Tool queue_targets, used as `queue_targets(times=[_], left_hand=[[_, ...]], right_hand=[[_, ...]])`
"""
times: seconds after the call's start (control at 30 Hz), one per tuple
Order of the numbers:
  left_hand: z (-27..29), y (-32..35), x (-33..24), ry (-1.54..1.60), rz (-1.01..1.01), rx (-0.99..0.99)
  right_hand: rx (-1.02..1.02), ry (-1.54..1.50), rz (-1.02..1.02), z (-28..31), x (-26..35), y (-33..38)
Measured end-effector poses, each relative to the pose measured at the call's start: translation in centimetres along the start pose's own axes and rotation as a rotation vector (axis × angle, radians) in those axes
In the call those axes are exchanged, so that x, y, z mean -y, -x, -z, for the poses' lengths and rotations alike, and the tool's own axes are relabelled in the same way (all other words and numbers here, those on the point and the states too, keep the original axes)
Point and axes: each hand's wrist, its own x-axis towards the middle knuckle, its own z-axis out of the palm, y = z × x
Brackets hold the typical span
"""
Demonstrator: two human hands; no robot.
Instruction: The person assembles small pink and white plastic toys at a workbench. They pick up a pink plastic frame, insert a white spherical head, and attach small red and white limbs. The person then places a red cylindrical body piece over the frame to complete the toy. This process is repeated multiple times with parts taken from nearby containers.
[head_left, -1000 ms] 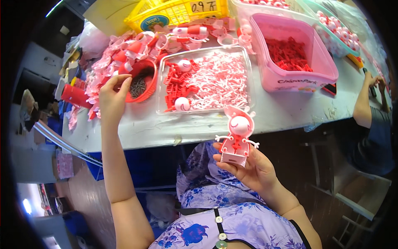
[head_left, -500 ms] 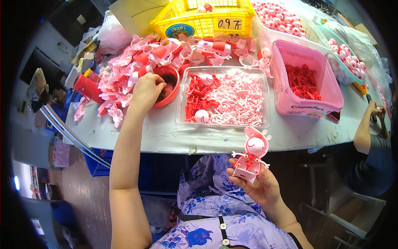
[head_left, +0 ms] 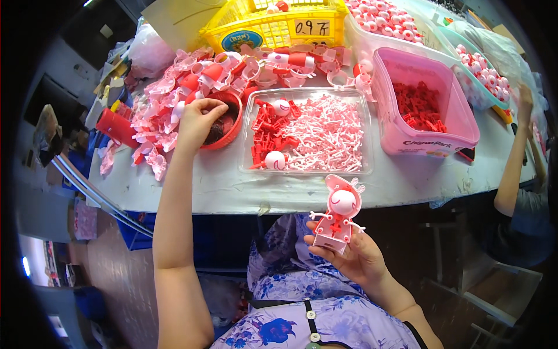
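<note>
My left hand (head_left: 199, 119) is over the rim of a round red bowl (head_left: 237, 129), thumb and forefinger pinched together; whatever is between them is too small to make out. Dark small pieces (head_left: 221, 124) lie inside that bowl. In front of the table edge, my right hand (head_left: 363, 259) grips a pink toy figure (head_left: 337, 224) by its lower part. The toy has a pink shell, a round white-pink ball as a head, red inner parts and little pale arms sticking out. It stands upright, its open side turned toward me.
A clear tray (head_left: 302, 171) holds red parts (head_left: 266, 136) and pale pink pieces (head_left: 331, 136). To its right stands a pink tub (head_left: 418, 136) of red parts. Pink shells (head_left: 157, 110) are heaped left, behind the bowl. A yellow basket (head_left: 267, 35) is behind; a co-worker's arm (head_left: 514, 168) is far right.
The view has shifted slightly. My right hand has moved a little left with the toy figure. My left hand stays at the red bowl. The co-worker's hand has risen.
</note>
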Motion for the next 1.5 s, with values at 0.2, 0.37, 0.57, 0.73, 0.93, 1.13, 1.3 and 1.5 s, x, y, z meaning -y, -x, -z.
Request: queue_targets(times=[0.2, 0.37, 0.57, 0.73, 0.93, 1.13, 1.3, 1.5], left_hand=[[0.4, 1.0, -1.5, 0.522, 0.104, 0.082], [-1.0, 5.8, -6.4, 0.687, -0.018, 0.004], [-4.7, 15.3, -11.7, 0.768, -0.292, 0.245], [-6.5, 16.9, -12.3, 0.292, -0.701, 0.142], [-6.2, 17.4, -13.3, 0.039, -0.74, 0.081], [-6.3, 17.1, -13.8, 0.008, -0.688, 0.152], [-6.6, 16.9, -13.8, 0.047, -0.693, 0.18], [-6.5, 16.7, -13.8, 0.122, -0.656, 0.116]], right_hand=[[0.015, -0.015, 0.003, 0.0, -0.1, -0.2], [0.038, -0.019, 0.027, -0.2, -0.3, -1.2], [0.078, -0.06, 0.097, -0.3, 0.3, -2.0], [0.09, -0.122, 0.106, 0.2, -0.1, -2.0], [0.108, -0.134, 0.118, 0.1, -0.2, -2.1], [0.102, -0.099, 0.131, 0.2, -0.2, -1.9], [0.088, -0.075, 0.123, 0.9, -0.3, -1.6], [0.089, -0.07, 0.143, 1.2, -0.5, -1.8]])
